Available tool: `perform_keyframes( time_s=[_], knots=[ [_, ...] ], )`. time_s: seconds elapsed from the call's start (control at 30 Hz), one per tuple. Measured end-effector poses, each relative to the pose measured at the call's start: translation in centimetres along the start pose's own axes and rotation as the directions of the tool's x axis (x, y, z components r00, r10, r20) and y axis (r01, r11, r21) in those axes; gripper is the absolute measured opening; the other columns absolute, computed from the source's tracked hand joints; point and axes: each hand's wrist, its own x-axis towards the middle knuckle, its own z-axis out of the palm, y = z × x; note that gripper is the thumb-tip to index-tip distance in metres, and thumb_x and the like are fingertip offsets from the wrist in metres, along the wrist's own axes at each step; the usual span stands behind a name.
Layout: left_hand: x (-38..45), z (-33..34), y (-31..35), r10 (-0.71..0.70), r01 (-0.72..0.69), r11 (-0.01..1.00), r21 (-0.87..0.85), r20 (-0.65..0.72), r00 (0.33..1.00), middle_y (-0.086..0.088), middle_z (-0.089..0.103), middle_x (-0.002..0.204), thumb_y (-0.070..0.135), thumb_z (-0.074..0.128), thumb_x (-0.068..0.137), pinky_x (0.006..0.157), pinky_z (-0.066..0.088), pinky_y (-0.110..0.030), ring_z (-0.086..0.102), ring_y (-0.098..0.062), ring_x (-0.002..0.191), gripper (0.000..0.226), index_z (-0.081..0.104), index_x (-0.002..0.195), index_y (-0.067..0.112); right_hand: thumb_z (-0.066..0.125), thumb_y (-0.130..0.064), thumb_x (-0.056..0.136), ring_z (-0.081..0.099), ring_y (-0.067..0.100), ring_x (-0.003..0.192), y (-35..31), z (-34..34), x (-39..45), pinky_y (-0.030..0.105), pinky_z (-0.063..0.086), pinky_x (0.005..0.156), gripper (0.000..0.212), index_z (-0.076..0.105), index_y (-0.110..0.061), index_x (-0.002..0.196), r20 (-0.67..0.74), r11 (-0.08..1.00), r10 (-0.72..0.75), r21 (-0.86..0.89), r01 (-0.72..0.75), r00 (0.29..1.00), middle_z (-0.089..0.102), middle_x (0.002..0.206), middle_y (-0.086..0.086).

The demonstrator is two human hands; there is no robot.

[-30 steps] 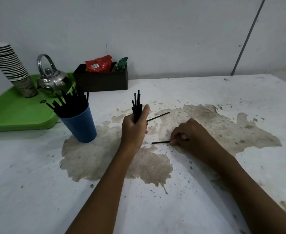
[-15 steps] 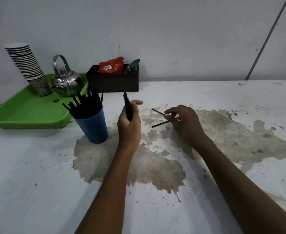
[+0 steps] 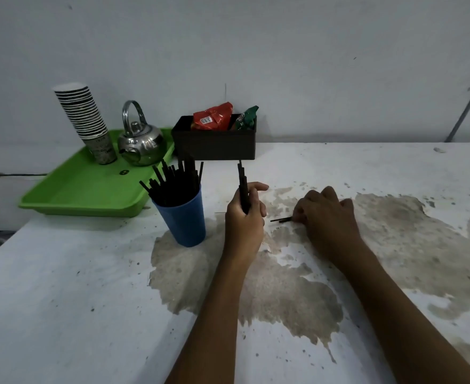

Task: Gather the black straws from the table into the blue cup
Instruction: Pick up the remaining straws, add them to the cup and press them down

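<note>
A blue cup (image 3: 183,221) stands on the white table (image 3: 62,300), packed with several black straws (image 3: 172,184) that stick up from it. Just right of the cup, my left hand (image 3: 244,220) grips an upright bundle of black straws (image 3: 242,178). My right hand (image 3: 325,214) lies low on the table to the right and pinches two black straws (image 3: 282,219), whose ends poke out to the left of its fingers.
A green tray (image 3: 84,189) at the back left carries a stack of paper cups (image 3: 85,120) and a steel kettle (image 3: 141,142). A dark box (image 3: 214,142) with snack packets stands by the wall behind the cup. A brown stain (image 3: 283,286) spreads under my arms.
My right hand has drawn the two loose straws together and now pinches them side by side at the table. My left hand still holds its bundle upright beside the cup.
</note>
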Motion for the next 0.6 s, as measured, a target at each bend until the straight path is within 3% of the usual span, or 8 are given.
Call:
perform_keyframes(
  time_s=[0.07, 0.13, 0.2, 0.27, 0.33, 0.4, 0.47, 0.6],
  knots=[
    [-0.1, 0.0, 0.1, 0.007, -0.007, 1.0, -0.014, 0.012, 1.0, 0.011, 0.044, 0.057, 0.031, 0.042, 0.106, 0.045, 0.032, -0.017, 0.036, -0.003, 0.046, 0.026, 0.066, 0.1, 0.024, 0.053, -0.013, 0.092, 0.045, 0.021, 0.104, 0.1, 0.0, -0.2, 0.04, 0.033, 0.081, 0.016, 0.058, -0.028, 0.092, -0.033, 0.999, 0.029, 0.038, -0.028, 0.999, 0.059, 0.096, -0.006],
    [-0.4, 0.0, 0.2, 0.015, -0.015, 1.0, -0.01, 0.028, 1.0, 0.013, 0.042, 0.054, 0.033, 0.042, 0.106, 0.046, 0.033, -0.014, 0.037, -0.002, 0.046, 0.027, 0.066, 0.099, 0.023, 0.051, -0.009, 0.094, 0.052, 0.021, 0.09, 0.0, -0.7, 0.1, 0.033, 0.037, 0.072, 0.015, 0.054, -0.024, 0.091, -0.121, 0.951, 0.1, 0.304, -0.059, 0.988, 0.061, 0.092, 0.0],
    [-0.5, 0.1, 0.3, 0.014, -0.014, 1.0, 0.014, 0.047, 0.999, 0.013, 0.043, 0.053, 0.036, 0.042, 0.105, 0.047, 0.034, -0.015, 0.037, -0.002, 0.047, 0.028, 0.067, 0.098, 0.025, 0.045, -0.014, 0.099, 0.051, 0.016, 0.065, -0.7, -2.3, 0.6, 0.023, 0.038, 0.056, 0.009, 0.052, -0.014, 0.093, -0.164, 0.766, 0.154, 0.643, -0.013, 0.974, 0.067, 0.105, -0.001],
    [-0.5, 0.3, 0.3, 0.004, -0.007, 0.999, 0.046, 0.053, 0.999, 0.013, 0.046, 0.055, 0.04, 0.043, 0.104, 0.049, 0.038, -0.017, 0.04, -0.001, 0.049, 0.027, 0.067, 0.097, 0.029, 0.037, -0.019, 0.103, 0.046, 0.027, 0.052, -2.1, -4.5, 0.8, 0.029, 0.039, 0.047, 0.017, 0.046, -0.009, 0.093, -0.155, 0.551, 0.176, 0.834, 0.033, 0.972, 0.068, 0.116, -0.009],
    [-0.5, 0.3, 0.3, -0.004, 0.001, 0.999, 0.051, 0.058, 0.998, 0.014, 0.049, 0.055, 0.043, 0.044, 0.103, 0.052, 0.04, -0.018, 0.043, 0.0, 0.05, 0.027, 0.067, 0.095, 0.031, 0.032, -0.022, 0.104, 0.06, 0.042, 0.079, -3.4, -6.3, 1.0, 0.041, 0.049, 0.071, 0.019, 0.042, -0.016, 0.089, -0.148, 0.448, 0.136, 0.891, 0.073, 0.98, 0.068, 0.119, -0.01],
    [-0.4, 0.3, 0.4, -0.003, -0.001, 0.999, 0.046, 0.078, 0.997, 0.014, 0.048, 0.053, 0.043, 0.043, 0.104, 0.051, 0.039, -0.018, 0.042, -0.001, 0.048, 0.028, 0.067, 0.095, 0.031, 0.029, -0.024, 0.105, 0.06, 0.038, 0.107, -4.2, -7.1, 1.4, 0.035, 0.046, 0.091, 0.021, 0.04, -0.021, 0.087, -0.144, 0.412, 0.083, 0.906, 0.098, 0.986, 0.068, 0.12, -0.01],
    [-0.4, 0.3, 0.4, -0.001, -0.003, 0.999, 0.049, 0.094, 0.996, 0.015, 0.047, 0.051, 0.04, 0.042, 0.104, 0.05, 0.038, -0.018, 0.041, -0.001, 0.048, 0.028, 0.067, 0.096, 0.03, 0.029, -0.023, 0.105, 0.057, 0.04, 0.111, -4.5, -7.2, 1.8, 0.028, 0.044, 0.091, 0.02, 0.04, -0.015, 0.09, -0.137, 0.395, 0.053, 0.913, 0.105, 0.989, 0.068, 0.12, -0.011],
    [-0.3, 0.4, 0.3, -0.009, 0.004, 0.999, 0.048, 0.113, 0.994, 0.015, 0.048, 0.05, 0.036, 0.042, 0.105, 0.049, 0.036, -0.018, 0.039, -0.003, 0.049, 0.028, 0.068, 0.099, 0.027, 0.029, -0.02, 0.105, 0.062, 0.032, 0.11, -4.6, -6.9, 2.3, 0.028, 0.049, 0.086, 0.02, 0.038, -0.009, 0.091, -0.125, 0.419, -0.013, 0.9, 0.119, 0.992, 0.069, 0.118, -0.008]
  ],
)
